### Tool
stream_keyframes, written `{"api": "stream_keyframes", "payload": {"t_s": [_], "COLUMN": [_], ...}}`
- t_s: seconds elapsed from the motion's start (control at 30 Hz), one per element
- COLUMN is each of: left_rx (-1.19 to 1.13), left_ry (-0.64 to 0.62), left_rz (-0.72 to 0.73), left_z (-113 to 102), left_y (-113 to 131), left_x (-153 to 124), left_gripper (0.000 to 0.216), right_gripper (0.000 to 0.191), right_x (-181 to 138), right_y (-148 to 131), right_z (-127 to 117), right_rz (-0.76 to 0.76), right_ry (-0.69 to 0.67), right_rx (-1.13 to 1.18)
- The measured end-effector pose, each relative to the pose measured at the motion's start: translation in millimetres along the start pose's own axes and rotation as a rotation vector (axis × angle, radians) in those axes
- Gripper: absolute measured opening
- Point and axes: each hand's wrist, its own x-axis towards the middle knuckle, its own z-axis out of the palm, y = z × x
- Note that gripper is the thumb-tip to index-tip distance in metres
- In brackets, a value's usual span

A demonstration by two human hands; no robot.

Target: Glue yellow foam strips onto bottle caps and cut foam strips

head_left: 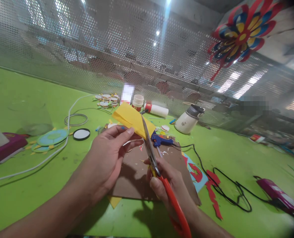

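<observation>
Head view: left hand pinching folded yellow paper sheet above flat brown cardboard sheet; right hand closed round red-handled steel scissors, blades on paper. Risk: fingertips near blades, nick; unsupported paper, crooked cut.

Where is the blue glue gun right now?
In the head view, the blue glue gun lies at the brown cardboard's far edge, just right of the scissors blades and the yellow paper.

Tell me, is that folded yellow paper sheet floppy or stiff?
Probably fairly stiff: the folded yellow paper sheet sticks out past the left hand without drooping. Likely very light, since fingertips alone pinch it. Its fold suggests it creases easily.
</observation>
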Motion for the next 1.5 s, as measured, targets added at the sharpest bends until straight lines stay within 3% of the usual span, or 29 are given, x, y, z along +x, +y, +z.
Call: {"api": "stream_keyframes", "payload": {"t_s": [1.5], "left_rx": [0.007], "left_ry": [-0.025], "left_rz": [-0.001], "left_z": [-1.1], "left_y": [0.7], "left_x": [3.1], "left_gripper": [0.008], "right_gripper": [0.041], "right_x": [-0.9], "right_y": [0.2], "right_z": [-2.1], "right_rz": [-0.028], "right_ry": [-0.022], "right_rx": [-0.027]}}
